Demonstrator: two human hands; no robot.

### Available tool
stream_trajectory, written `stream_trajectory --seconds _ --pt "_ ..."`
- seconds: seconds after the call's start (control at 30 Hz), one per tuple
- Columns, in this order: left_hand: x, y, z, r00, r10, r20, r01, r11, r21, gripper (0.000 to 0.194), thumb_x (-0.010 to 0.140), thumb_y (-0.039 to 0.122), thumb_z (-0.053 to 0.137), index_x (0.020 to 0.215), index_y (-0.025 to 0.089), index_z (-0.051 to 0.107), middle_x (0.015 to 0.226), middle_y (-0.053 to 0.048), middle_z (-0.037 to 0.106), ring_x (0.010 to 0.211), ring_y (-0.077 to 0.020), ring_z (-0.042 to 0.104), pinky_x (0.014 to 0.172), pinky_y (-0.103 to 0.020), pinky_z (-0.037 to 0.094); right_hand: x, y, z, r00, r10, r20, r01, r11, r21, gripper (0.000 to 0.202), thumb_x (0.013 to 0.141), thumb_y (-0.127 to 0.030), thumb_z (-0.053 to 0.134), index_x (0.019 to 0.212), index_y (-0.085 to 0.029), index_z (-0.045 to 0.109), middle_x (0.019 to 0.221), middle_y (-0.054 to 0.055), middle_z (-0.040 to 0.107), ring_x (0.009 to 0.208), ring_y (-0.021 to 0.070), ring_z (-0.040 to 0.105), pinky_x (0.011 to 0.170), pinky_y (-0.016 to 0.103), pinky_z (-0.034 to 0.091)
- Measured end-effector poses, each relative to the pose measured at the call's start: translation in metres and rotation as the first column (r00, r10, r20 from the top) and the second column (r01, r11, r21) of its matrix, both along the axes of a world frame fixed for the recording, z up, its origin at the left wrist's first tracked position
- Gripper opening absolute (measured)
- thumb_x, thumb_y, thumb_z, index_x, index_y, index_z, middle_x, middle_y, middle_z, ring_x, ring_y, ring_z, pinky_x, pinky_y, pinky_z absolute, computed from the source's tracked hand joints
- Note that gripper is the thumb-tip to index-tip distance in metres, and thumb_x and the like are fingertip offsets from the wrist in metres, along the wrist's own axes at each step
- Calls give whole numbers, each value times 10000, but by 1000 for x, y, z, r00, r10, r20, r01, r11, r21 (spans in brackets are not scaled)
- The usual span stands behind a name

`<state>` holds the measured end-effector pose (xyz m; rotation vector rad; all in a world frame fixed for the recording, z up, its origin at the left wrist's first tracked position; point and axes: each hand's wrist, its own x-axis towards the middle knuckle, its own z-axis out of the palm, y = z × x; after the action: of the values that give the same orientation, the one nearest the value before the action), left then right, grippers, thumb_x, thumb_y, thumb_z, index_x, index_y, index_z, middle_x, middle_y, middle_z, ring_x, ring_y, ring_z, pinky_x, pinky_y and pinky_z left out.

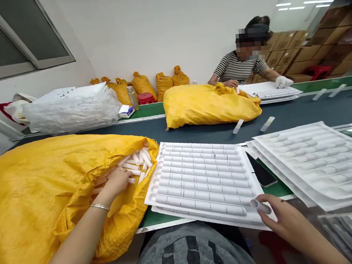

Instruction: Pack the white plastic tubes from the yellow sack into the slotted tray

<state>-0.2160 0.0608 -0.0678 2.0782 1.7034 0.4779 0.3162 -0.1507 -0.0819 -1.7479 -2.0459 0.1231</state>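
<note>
Right hand (272, 209) pinches a tube (263, 207) at the tray's (248, 171) right edge; slackening could drop it; left hand (118, 182), hold unclear.

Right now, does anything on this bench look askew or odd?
The right-hand tray stack looks askew: its layers don't line up. What looks like a phone lies between it and the left tray stack, odd among work materials. I see nothing spilled.
</note>
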Motion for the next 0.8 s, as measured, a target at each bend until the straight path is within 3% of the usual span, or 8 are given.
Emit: stream_trajectory --seconds 0.13,0.23,0.3,0.43,0.53,0.63,0.7,0.8 --pt "18 -24 25 988 -73 137 63 995 78 154 683 229 646 822 168 673 931 -96 671 965 -272 588 949 -409 404 -25 27 34 979 38 -199 -2 984 178 256 830 -308 578 1079 -251 581 1026 79 658 942 235 645 824 340 525" --pt "61 -52 39 948 -137 285 89 980 175 276 799 363 585 1019 205 635 1124 -92 641 1094 -255 561 994 -391 410 -67 51 52 908 144 -394 -76 980 184 254 847 -287 596 1097 -245 581 1039 74 648 976 221 625 837 329 516" --pt "98 -73 43 850 -165 501 66 976 209 303 821 404 586 1054 212 609 1127 -87 644 1090 -241 578 978 -374 442 -97 63 60 817 197 -542 -120 977 174 247 843 -291 617 1080 -231 582 1009 70 645 941 210 622 799 319 526" --pt "165 -104 49 207 -34 978 -36 998 43 384 752 345 720 1085 282 541 1008 -23 686 975 -188 638 861 -335 521 -134 76 73 573 249 -781 -212 965 152 217 824 -297 657 1026 -228 621 977 56 647 920 198 610 790 323 538" --pt "190 -112 55 -34 108 994 28 994 -107 464 719 296 762 1108 324 512 960 32 682 911 -122 644 808 -259 534 -141 77 83 338 242 -909 -316 940 132 225 844 -300 635 1058 -231 637 1047 65 623 936 192 612 784 335 567" --pt "195 -110 58 -23 165 986 75 984 -163 376 678 285 794 983 234 580 922 11 678 856 -111 644 795 -231 529 -133 78 90 273 304 -913 -380 906 188 244 881 -265 583 1117 -259 646 1146 76 544 1020 200 580 806 348 571" --pt "191 -106 60 73 154 985 69 985 -159 349 650 300 811 910 190 607 857 3 673 764 -108 642 730 -219 527 -123 80 93 376 367 -851 -377 899 221 267 888 -223 573 1136 -287 646 1152 72 530 1065 204 553 837 346 549" --pt "182 -102 65 348 117 930 84 984 -155 344 664 351 794 913 166 645 713 11 646 623 -101 604 605 -203 490 -109 85 98 580 428 -693 -374 896 241 323 873 -179 594 1174 -296 615 1110 65 588 1058 205 552 877 350 494"
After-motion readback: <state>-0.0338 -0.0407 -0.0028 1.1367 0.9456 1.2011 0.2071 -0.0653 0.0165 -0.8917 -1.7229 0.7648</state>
